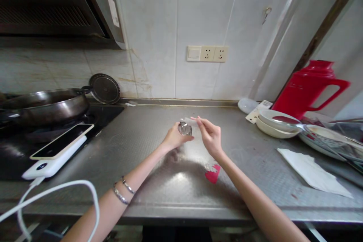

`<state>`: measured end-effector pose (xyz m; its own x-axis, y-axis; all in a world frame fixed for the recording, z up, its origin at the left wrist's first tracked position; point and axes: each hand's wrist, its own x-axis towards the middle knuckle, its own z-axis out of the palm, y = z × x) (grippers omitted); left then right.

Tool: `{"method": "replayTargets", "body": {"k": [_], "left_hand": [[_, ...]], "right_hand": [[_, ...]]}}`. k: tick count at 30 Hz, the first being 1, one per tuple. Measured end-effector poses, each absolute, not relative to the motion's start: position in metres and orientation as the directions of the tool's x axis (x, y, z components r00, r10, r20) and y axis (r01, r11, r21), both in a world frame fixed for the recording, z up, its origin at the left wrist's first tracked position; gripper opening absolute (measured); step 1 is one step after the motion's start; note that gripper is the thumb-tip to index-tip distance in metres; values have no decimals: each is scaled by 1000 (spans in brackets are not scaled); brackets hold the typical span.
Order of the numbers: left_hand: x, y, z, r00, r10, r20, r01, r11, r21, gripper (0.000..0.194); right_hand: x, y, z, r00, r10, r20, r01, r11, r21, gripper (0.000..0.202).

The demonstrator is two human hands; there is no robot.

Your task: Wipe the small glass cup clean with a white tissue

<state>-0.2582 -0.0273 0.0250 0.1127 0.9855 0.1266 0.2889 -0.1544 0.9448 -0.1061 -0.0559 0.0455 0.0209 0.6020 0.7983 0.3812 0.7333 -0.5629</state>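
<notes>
My left hand (174, 137) is closed around a small, shiny, dark see-through glass (185, 129) held above the metal counter. Beside it, my right hand (210, 135) pinches a thin whitish strip (190, 121) between thumb and fingertips. The strip reaches over the top of the glass; whether it is tissue or plastic film I cannot make out. Below my right hand, a ragged red patch (212, 174) shows on the counter. A folded white paper sheet (310, 170) lies to the right.
On the left, a steel pan (48, 107) stands on the black stove, with a phone (64, 141) on a white power bank (53, 160) and a looping white cable (93, 193). At right stand a red thermos (306, 87), stacked bowls (276, 130) and a plate (317, 145).
</notes>
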Motion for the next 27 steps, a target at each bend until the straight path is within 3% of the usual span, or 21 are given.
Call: {"method": "replayTargets", "body": {"k": [3,8,15,23,27], "left_hand": [[-257,-29,27,137,981,137,348,-177,920,64],[-255,-36,35,244,962,125,301,-197,933,63],[-257,-37,40,328,936,125,230,-207,951,48],[-266,-35,43,310,948,66,107,-104,989,36],[-267,-36,46,334,939,87,89,-124,988,35]], "right_hand": [[-102,-46,41,38,559,828,441,734,-516,26],[-102,-36,30,-241,481,843,395,842,-368,30],[-103,-42,28,-334,499,800,321,858,-401,30],[-109,-55,34,-446,402,800,220,915,-338,30],[-111,-60,37,-356,461,813,228,887,-402,28]]}}
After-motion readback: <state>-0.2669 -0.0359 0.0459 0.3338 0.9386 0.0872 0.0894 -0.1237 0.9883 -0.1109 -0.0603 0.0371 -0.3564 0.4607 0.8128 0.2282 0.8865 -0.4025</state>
